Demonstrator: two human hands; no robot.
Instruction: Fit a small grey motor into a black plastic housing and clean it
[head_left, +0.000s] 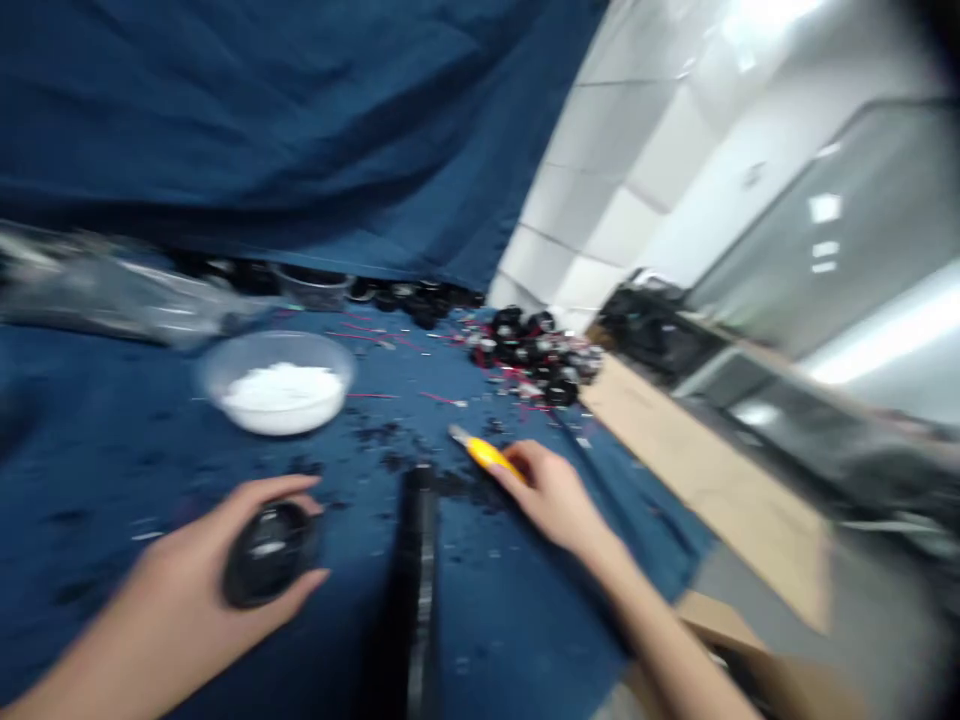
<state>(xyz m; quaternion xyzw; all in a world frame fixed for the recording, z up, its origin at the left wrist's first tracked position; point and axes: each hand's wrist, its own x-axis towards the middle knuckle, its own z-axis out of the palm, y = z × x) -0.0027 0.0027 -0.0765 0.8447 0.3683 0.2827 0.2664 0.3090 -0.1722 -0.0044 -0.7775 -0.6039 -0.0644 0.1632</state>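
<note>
Looks like a workshop: blue-covered desk (480, 610) strewn with black scraps (382, 435), loose red wires (442, 399), heaped small black parts (532, 350); cardboard box (720, 625) alongside.

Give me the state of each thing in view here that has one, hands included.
Left hand: curled around the part
Glossy round black part: held
Right hand: gripping the knife
Yellow-handled knife: held, blade extension too blurred to tell
Clear plastic bowl: upright, uncovered, containing white material
Dark blue tabletop cloth: spread out, littered with black bits
</note>
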